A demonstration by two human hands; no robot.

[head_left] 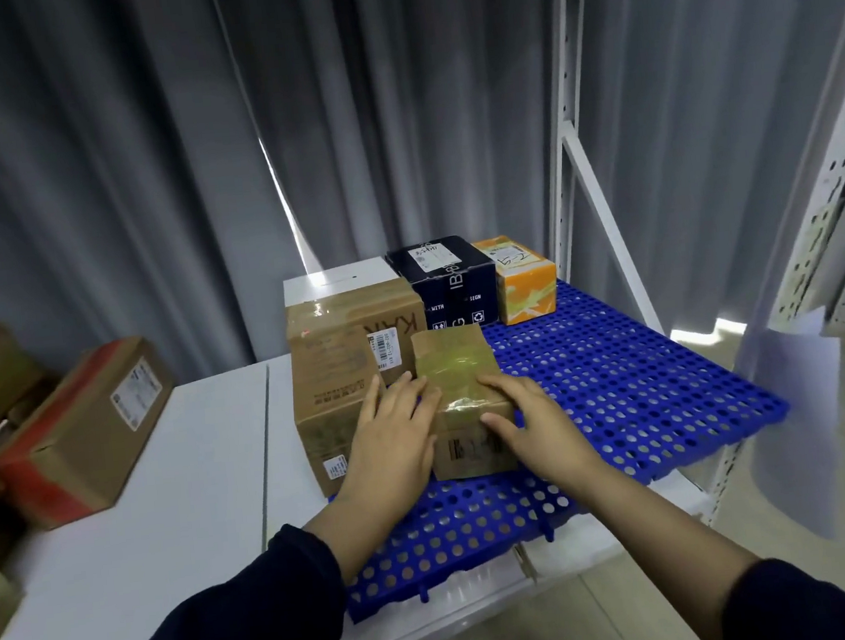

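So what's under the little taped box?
The taped box sits on the blue holey mat, which lies on a white table. The patch right beneath the box is covered, so I cannot see it.

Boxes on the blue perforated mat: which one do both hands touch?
The small brown cardboard box sealed with clear tape, nearest the person; the left hand and right hand rest on it.

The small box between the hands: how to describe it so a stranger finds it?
Find the blue perforated mat. At its front left stands a tall brown carton; the small box sits right of it. It is lower, with shiny yellowish tape across its top.
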